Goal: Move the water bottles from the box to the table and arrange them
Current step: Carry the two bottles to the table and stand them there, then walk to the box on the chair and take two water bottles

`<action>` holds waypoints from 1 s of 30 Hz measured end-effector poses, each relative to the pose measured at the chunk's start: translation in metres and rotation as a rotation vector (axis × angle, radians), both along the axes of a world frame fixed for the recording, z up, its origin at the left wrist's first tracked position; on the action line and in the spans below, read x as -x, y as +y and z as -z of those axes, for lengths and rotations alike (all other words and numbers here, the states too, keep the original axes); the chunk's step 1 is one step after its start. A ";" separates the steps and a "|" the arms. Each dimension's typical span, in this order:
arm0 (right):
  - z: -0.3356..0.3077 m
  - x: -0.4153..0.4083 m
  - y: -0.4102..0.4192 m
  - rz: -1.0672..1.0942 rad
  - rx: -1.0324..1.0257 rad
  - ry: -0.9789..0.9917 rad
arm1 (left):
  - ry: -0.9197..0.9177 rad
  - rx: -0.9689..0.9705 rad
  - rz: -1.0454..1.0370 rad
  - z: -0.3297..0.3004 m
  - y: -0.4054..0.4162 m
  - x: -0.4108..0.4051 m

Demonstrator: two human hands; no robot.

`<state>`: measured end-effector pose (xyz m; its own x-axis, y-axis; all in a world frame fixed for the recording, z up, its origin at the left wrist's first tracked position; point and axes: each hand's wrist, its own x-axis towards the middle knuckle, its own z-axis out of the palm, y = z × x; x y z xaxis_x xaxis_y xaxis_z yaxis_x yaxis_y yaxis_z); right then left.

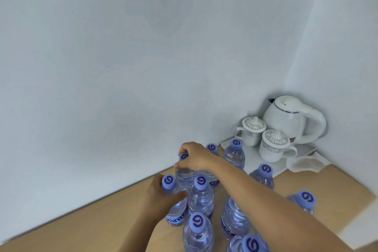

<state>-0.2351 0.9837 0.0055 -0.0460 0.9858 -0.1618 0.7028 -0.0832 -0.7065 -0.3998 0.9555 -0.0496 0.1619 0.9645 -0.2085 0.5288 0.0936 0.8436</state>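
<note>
A: We record the right hand (192,158) curled over the neck of a water bottle (184,176) standing upright on the wooden surface (106,223), fingers wrapped just under its blue cap (183,156).

B: We confirm. The left hand (161,196) grips a second bottle (176,208) by its shoulder, thumb across the front, below the cap (169,181). That bottle stands nearer to us than the right hand's bottle and just beside it.

A: Immediately right of the left hand we note a third upright bottle (200,200), touching or nearly touching the gripped one; we cannot tell which.

B: Under the right forearm stands another bottle (233,219), its cap hidden by the arm. Nearer to us than the left hand, one more bottle (197,233) rises at the lower edge of view.

A: Beyond the right hand, against the wall (122,67), we log two further bottles: one mostly hidden behind the hand, only its cap (211,148) showing, and one (234,154) in full view.

B: Well to the right of both hands, in the corner, a white tray (263,168) carries a white kettle (294,120) and two lidded mugs (250,131) (274,147). A pale cloth (304,164) lies at the tray's near edge.

A: The box is out of view.
</note>
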 end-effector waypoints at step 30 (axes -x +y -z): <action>0.000 -0.306 -0.549 1.290 -0.202 -0.228 | 0.083 -0.530 1.282 -0.077 -0.317 -0.418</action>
<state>0.0707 0.4345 0.0058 0.9442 0.3094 0.1126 0.3035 -0.6850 -0.6624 0.0180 0.6388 0.0271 0.9896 0.1202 0.0792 0.0511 -0.8076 0.5875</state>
